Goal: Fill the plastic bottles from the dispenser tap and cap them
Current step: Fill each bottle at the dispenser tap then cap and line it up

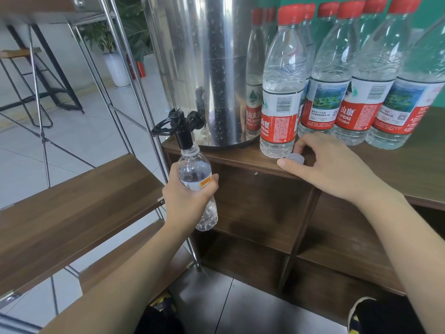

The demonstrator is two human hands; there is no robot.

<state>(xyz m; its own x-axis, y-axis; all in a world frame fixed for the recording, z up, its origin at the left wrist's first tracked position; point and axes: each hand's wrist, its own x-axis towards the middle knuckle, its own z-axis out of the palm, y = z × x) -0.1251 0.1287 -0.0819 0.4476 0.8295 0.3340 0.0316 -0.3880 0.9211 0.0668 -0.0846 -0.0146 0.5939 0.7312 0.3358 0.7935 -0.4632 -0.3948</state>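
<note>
Below, a small bottle [195, 175] is gripped by the left hand [186, 201], its mouth under the tap [181, 131]. A pale cap [295, 158] on the bench [240, 156] is pinched by the right hand [330, 165] and half hidden. The bottle's fill level cannot be told.

A dark brown wooden cabinet [390, 165] with open cubby compartments below carries nearly everything here. On its top, at the left end, stands a stainless-steel dispenser [204, 68], its black tap [180, 126] jutting out past the cabinet's edge. Just right of the dispenser stands a crowd of red-capped water bottles [349, 75], upright and packed close, several touching; the nearest bottle [280, 92] sits close to the front edge. Beside its base a small pale cap [295, 158] lies on the wood, partly covered by fingers, so its exact shape is hard to tell. The cabinet itself stands on a grey tiled floor [228, 304].
</note>
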